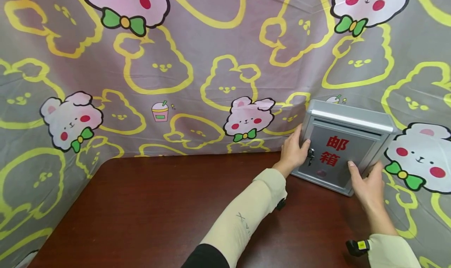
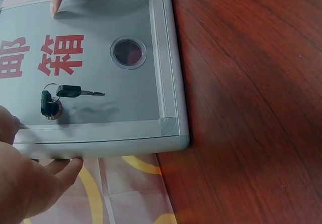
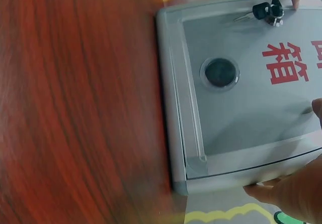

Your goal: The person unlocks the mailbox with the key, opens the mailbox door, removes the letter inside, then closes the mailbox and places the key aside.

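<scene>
A grey metal mailbox (image 1: 357, 142) with red characters on its door stands tilted at the right back of the table. My left hand (image 1: 293, 150) grips its left side, thumb on the front near the lock. The right hand (image 1: 370, 183) holds the opposite side, its thumb on the door and its other fingers round the edge. Two black-headed keys (image 2: 70, 91) on a ring hang at the lock, one of them in it. Below the characters is a round window (image 3: 220, 74). The mailbox's back is hidden.
The dark red-brown wooden table (image 1: 141, 209) stretches away to the left. Behind it and at both sides hangs a grey cloth (image 1: 197, 80) with cartoon rabbits and yellow outlines, close to the mailbox.
</scene>
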`<state>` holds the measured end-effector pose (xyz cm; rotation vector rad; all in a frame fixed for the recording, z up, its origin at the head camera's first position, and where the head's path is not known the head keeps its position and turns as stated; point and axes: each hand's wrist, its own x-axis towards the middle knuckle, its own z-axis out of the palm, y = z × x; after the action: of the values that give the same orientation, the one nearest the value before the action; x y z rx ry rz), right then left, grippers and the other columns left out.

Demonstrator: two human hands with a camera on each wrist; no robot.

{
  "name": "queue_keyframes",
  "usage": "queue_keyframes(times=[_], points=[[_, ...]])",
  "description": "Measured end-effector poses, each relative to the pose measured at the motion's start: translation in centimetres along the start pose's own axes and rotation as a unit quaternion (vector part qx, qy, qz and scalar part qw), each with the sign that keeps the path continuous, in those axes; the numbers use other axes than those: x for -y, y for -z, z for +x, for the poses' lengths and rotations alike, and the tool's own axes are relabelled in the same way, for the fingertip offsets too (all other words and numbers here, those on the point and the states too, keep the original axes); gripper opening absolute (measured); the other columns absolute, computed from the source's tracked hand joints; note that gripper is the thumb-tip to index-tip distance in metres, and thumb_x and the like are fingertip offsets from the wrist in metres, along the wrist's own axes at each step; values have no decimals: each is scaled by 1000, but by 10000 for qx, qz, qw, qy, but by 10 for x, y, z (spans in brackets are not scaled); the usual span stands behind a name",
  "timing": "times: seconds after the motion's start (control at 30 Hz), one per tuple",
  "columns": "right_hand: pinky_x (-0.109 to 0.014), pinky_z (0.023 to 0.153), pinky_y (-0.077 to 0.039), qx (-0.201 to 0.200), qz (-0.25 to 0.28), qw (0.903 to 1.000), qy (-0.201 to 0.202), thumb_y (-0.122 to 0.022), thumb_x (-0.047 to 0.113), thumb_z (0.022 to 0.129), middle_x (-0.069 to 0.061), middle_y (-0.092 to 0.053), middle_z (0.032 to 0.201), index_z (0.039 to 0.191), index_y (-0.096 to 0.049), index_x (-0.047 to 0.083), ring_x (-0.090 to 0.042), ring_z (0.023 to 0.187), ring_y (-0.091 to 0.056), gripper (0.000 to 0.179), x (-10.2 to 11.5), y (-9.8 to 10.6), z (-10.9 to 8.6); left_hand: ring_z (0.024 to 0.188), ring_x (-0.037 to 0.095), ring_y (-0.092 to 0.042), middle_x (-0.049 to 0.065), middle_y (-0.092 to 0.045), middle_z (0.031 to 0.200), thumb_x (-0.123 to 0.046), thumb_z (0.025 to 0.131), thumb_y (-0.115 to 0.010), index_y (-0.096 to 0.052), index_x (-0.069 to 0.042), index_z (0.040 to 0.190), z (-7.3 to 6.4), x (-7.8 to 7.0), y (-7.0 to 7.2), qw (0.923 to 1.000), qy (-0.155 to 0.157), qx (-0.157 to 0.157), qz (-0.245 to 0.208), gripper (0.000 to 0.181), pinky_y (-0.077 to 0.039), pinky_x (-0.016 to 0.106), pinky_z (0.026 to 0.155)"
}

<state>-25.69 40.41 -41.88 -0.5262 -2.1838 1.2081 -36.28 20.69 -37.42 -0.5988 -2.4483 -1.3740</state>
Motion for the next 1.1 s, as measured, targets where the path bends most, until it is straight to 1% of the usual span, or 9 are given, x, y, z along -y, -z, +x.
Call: queue_keyframes(times=[0.07,0.2,0.33,0.4,0.53,0.67,0.77,0.97,1.1], points=[[-57,112,-34,-79,62,9999,-28,-58,38,100,-27,-47,147,152,-30,7,-43,135,-43,67,1,0,-1,132,17,-57,-5,-57,148,-29,103,-61,-40,-32,158,0,-1,-1,10000,66,33,-48,59,-46,38,109],[-46,111,-36,-280,265,9993,-23,-60,35,99,-21,-49,144,150,-34,4,-37,132,-46,65,1,-3,-3,132,19,-57,-3,-58,147,-30,103,-60,-40,-33,158,-1,0,-1,9999,123,84,-85,59,-46,38,109],[-30,103,-39,-415,437,9982,73,-63,32,99,-16,-52,137,147,-39,5,-29,125,-49,60,2,-10,-6,130,21,-58,0,-60,146,-30,103,-60,-41,-32,158,-2,4,2,9998,163,57,-46,58,-47,38,108],[-24,96,-39,-505,469,9975,134,-64,30,98,-12,-55,131,143,-42,5,-23,118,-51,56,2,-14,-9,130,21,-58,0,-60,146,-30,103,-60,-41,-32,158,-3,7,4,9998,201,68,-25,58,-47,38,108],[-23,90,-38,-673,522,9961,238,-66,29,98,-3,-55,119,137,-46,2,-20,111,-50,51,3,-19,-15,132,22,-57,0,-59,147,-29,103,-60,-40,-31,158,-3,9,7,9997,224,105,-28,59,-45,39,110],[-22,89,-36,-740,681,9945,307,-66,29,97,4,-52,111,130,-48,2,-20,108,-49,46,11,-18,-18,132,22,-58,-1,-59,147,-28,102,-60,-41,-30,158,-3,3,14,9998,163,73,-60,59,-45,39,110],[-21,87,-36,-788,679,9939,376,-66,29,97,1,-53,111,128,-48,2,-19,107,-49,45,21,-14,-18,132,21,-57,-1,-59,147,-28,102,-60,-41,-29,158,-3,-2,21,9999,95,31,-81,59,-44,40,110],[-23,90,-41,-579,456,9966,359,-65,30,97,-16,-57,134,143,-44,5,-23,116,-52,56,41,-6,-19,133,20,-57,0,-58,148,-28,102,-59,-42,-25,158,-3,-9,38,10000,-29,-76,-24,59,-44,42,110],[-23,84,-39,-497,312,9974,410,-64,31,97,-18,-59,133,143,-43,3,-27,113,-52,57,54,-4,-24,132,21,-58,1,-59,148,-28,102,-59,-43,-23,158,-5,-11,51,9999,-59,-130,-38,58,-44,40,111]])
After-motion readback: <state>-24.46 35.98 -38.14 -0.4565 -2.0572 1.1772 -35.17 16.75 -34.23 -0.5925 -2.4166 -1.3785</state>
